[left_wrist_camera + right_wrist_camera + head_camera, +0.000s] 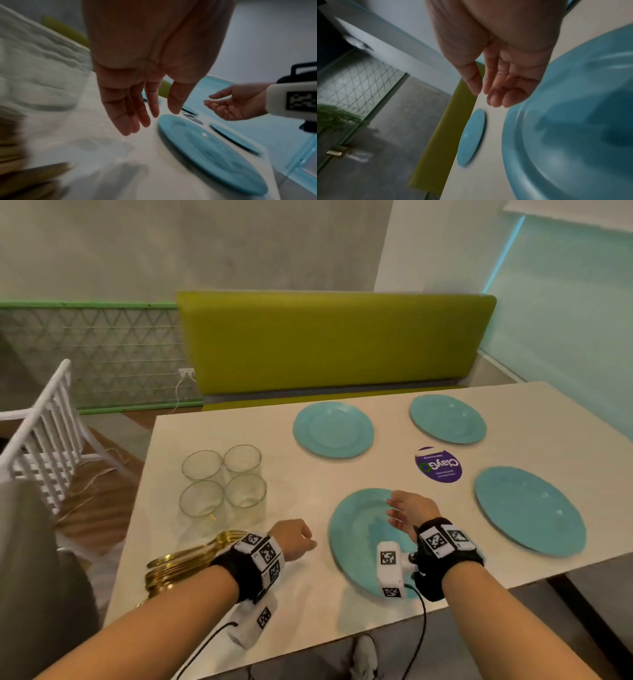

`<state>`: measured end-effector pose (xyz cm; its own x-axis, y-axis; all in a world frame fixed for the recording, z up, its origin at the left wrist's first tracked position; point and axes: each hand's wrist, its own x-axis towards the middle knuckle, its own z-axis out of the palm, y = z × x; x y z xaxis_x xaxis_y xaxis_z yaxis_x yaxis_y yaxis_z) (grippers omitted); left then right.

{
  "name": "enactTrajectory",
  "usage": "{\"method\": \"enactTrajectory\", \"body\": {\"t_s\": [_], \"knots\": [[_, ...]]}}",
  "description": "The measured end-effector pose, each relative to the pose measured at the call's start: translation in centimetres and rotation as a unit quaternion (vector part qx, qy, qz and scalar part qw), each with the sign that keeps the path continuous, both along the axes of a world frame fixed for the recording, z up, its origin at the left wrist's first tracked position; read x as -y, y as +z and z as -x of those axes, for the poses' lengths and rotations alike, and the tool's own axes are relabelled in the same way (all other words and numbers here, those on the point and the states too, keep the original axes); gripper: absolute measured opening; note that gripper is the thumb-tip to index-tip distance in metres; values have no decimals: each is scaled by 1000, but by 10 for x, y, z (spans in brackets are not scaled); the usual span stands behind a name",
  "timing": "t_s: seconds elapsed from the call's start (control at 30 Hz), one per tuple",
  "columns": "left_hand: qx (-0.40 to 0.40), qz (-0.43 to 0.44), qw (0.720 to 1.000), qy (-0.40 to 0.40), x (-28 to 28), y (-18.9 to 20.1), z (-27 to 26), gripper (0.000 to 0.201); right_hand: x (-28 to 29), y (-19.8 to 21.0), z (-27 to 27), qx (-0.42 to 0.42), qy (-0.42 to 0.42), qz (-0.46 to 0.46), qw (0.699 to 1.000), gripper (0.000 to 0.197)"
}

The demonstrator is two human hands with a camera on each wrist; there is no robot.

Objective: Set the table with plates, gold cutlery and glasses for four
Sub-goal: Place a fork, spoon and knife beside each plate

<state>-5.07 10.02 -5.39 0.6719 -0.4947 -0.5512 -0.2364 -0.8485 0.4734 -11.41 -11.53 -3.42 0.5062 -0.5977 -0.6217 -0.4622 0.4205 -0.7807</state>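
Several blue plates lie spread on the white table (308, 484): the near plate (359, 535), a far left plate (333, 429), a far right plate (447, 418) and a right plate (529, 510). Several clear glasses (222, 481) stand grouped at the left. A pile of gold cutlery (185, 563) lies at the near left corner, partly hidden by my left wrist. My left hand (296, 539) hovers empty between cutlery and near plate, fingers relaxed (137, 119). My right hand (407, 511) hangs empty over the near plate (573, 121), fingers loosely bent (501, 94).
A purple round sticker (438, 464) sits on the table between the plates. A green bench back (329, 340) runs along the far side. A white chair (44, 433) stands at the left. The table's near edge is just below my wrists.
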Motion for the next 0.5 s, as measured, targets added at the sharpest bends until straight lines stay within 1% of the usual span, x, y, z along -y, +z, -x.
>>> {"method": "enactTrajectory", "body": {"t_s": [0.03, 0.1, 0.17, 0.23, 0.33, 0.43, 0.5], "knots": [[21, -15, 1000, -8, -15, -1, 0, 12, -13, 0, 0, -3, 11, 3, 1000, 23], [53, -57, 997, -16, -42, -3, -4, 21, -35, 2, -1, -8, 30, 2, 1000, 23], [86, -111, 990, -4, -69, -3, -11, 16, -55, 6, -2, -7, 50, 0, 999, 23], [124, -150, 981, 20, -94, -4, -21, 31, -70, 12, -4, -8, 72, 4, 997, 24], [139, -196, 970, 31, -122, -7, -33, 47, -83, 18, -9, -9, 89, 20, 996, 24], [132, -202, 970, 27, -132, -15, -37, 68, -87, 18, -9, -20, 101, 20, 994, 24], [129, -192, 973, 17, -135, -22, -38, 74, -89, 17, -10, -21, 103, 19, 994, 24]]}}
